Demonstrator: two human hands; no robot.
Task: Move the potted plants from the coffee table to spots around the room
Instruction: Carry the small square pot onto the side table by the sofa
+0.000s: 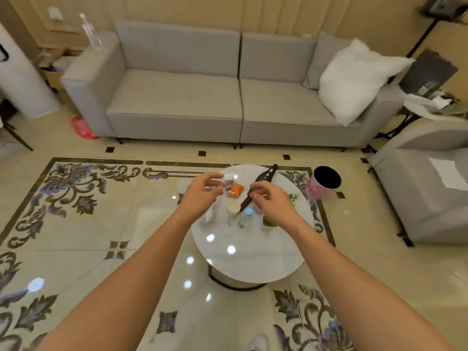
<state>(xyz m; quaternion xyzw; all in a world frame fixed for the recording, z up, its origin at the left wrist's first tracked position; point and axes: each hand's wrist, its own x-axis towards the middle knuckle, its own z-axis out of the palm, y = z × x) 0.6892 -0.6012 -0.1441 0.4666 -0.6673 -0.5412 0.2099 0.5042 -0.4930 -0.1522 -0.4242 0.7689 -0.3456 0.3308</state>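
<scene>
A round white coffee table (243, 262) stands in front of me on the tiled floor. A small green plant (293, 197) shows at its right edge, partly hidden behind my right hand (272, 202). A second small pot (269, 221) peeks out under that wrist. My left hand (202, 195) hovers over the table's left part with its fingers curled apart and nothing in them. The right hand is also empty with loose fingers. Both hands are above the table, touching nothing.
On the table lie an orange packet (235, 191), a black handheld device (260, 183), a cream lid (233, 206) and a blue cap (248, 212). A pink bin (324, 183) stands right of the table. A grey sofa (215, 97) with a white pillow (354, 79) faces me; an armchair (425, 186) is at right.
</scene>
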